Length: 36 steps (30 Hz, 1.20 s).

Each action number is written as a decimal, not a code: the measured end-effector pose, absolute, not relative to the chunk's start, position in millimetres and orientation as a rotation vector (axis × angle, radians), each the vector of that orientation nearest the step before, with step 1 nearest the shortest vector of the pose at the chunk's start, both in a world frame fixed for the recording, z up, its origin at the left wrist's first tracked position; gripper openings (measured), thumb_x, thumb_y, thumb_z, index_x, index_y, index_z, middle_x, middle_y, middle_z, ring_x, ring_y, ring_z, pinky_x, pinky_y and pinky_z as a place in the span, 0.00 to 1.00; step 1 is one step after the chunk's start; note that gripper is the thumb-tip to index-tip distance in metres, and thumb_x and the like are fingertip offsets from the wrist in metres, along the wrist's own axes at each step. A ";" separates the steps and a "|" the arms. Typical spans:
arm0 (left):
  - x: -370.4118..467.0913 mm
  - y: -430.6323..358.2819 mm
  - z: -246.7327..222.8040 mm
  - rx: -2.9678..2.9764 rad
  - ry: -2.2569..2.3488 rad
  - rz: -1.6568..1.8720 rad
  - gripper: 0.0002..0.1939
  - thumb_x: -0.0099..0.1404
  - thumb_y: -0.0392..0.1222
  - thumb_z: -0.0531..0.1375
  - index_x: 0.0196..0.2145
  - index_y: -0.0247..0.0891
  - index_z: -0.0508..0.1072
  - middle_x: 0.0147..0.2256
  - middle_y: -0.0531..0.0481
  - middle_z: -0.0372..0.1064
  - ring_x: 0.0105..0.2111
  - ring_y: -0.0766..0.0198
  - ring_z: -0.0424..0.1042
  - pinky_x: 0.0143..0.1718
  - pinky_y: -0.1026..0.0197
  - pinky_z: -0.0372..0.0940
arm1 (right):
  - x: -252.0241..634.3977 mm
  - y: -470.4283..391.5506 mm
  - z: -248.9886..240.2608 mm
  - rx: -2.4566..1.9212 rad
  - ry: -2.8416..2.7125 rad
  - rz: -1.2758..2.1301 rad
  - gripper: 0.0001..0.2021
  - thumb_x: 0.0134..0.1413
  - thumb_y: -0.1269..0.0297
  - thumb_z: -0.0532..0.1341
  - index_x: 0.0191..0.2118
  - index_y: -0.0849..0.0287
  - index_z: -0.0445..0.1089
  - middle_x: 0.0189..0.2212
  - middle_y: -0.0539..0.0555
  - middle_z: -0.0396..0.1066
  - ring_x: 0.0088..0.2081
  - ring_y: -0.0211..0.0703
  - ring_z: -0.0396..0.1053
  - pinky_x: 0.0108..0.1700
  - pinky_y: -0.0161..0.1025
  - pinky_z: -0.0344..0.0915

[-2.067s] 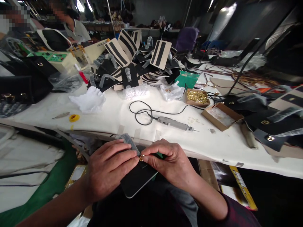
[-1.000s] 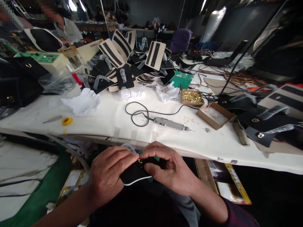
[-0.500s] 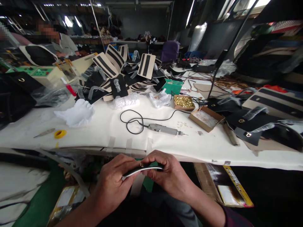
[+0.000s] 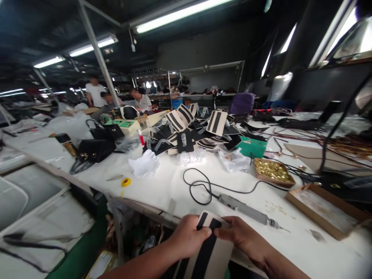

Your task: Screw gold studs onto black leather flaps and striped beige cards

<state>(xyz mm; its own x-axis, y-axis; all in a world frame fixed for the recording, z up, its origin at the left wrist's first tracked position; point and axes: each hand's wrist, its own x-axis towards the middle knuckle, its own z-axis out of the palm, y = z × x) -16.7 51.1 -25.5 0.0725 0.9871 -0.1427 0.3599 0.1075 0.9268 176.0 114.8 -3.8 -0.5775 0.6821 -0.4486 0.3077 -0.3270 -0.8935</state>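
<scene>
White table [image 4: 168,190] — cluttered (pieces heaped) — under tube lights [image 4: 183,16].

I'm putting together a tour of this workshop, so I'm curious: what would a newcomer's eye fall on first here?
Probably the heap of black and beige pieces towards the back of the white table, with a bright green sheet at its right. Gold bits glint in a small box right of centre. Closest in, the left hand and right hand hold a striped panel.
</scene>
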 end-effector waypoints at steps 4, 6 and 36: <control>-19.0 65.1 -38.7 1.364 1.479 0.876 0.10 0.57 0.40 0.61 0.34 0.36 0.80 0.29 0.52 0.75 0.31 0.61 0.71 0.30 0.63 0.62 | 168.4 129.1 -11.3 -1.367 -1.638 2.037 0.17 0.38 0.52 0.70 0.31 0.61 0.74 0.22 0.51 0.69 0.21 0.35 0.60 0.24 0.34 0.48; -19.0 68.2 -41.3 1.374 1.492 0.927 0.11 0.56 0.39 0.61 0.37 0.37 0.80 0.32 0.52 0.76 0.32 0.60 0.72 0.32 0.62 0.64 | 166.0 134.4 -14.3 -1.418 -1.663 2.022 0.18 0.37 0.52 0.69 0.31 0.61 0.74 0.21 0.50 0.68 0.20 0.34 0.58 0.23 0.34 0.45; -26.2 73.9 -68.4 2.062 1.638 0.933 0.15 0.57 0.38 0.71 0.43 0.46 0.82 0.58 0.45 0.72 0.58 0.46 0.67 0.57 0.41 0.65 | 147.5 157.6 -15.1 -1.835 -1.923 1.671 0.02 0.41 0.68 0.68 0.24 0.59 0.75 0.16 0.46 0.65 0.21 0.36 0.62 0.22 0.32 0.55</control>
